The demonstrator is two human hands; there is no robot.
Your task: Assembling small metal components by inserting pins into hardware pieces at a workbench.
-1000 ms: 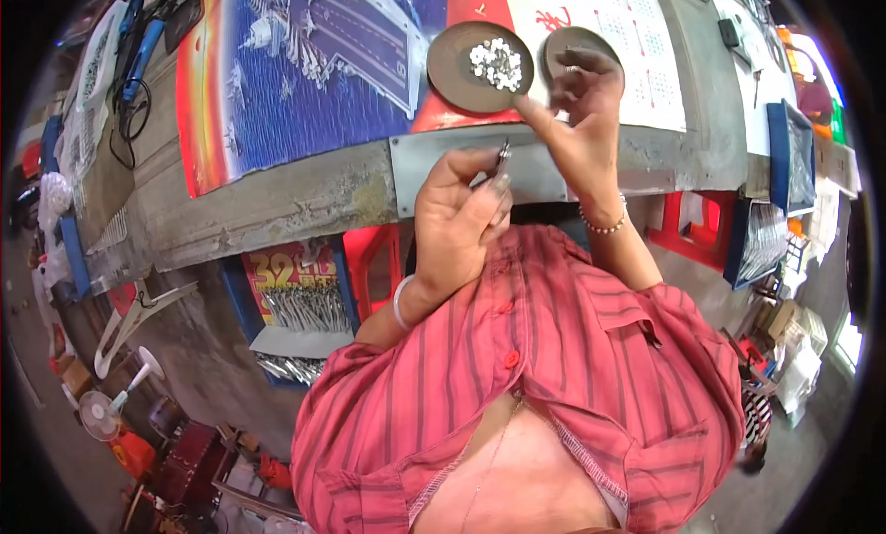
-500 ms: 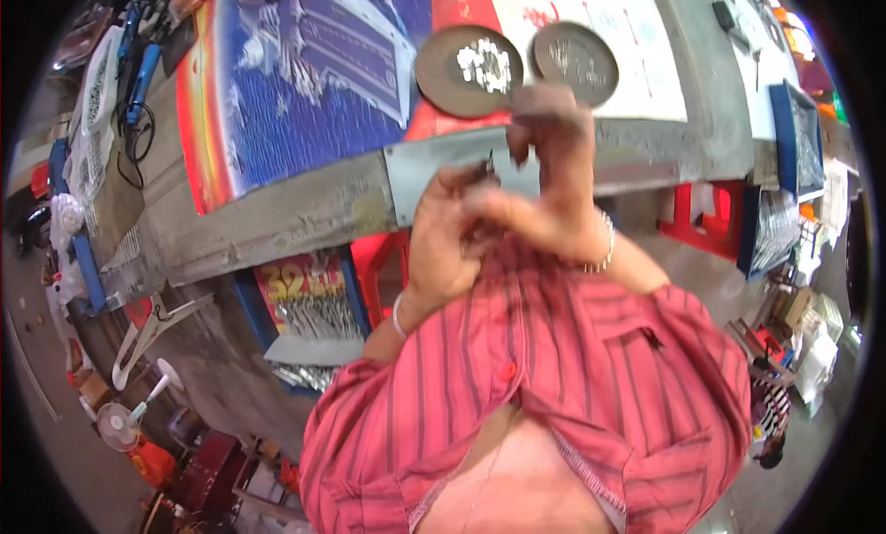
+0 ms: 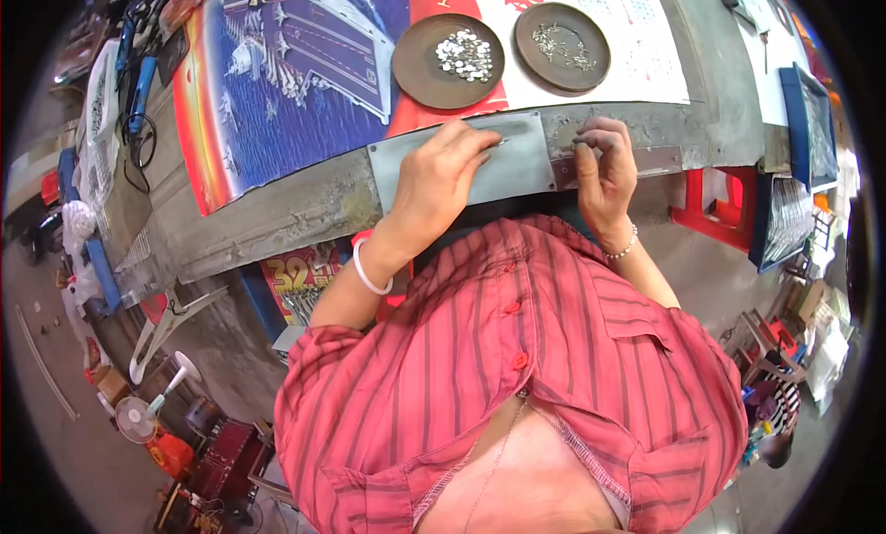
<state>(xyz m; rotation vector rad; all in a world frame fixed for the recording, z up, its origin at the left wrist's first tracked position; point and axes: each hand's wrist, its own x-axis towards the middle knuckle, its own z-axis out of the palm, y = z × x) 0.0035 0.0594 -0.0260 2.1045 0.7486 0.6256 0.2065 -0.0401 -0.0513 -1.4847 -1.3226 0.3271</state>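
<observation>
Grey metal plate [image 3: 521, 169] lies below the left hand [image 3: 437, 177], a tiny piece [image 3: 500, 142] at its fingertips; the right hand [image 3: 605, 172] has drawn apart, fingers curled, so joint handling seems paused. I cannot tell whether either grip holds anything.

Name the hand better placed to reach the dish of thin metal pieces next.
Right, most likely: the right hand is just this side of that dish, nearer than the left hand, which is at the grey plate. Whether the right holds something is unclear.
</observation>
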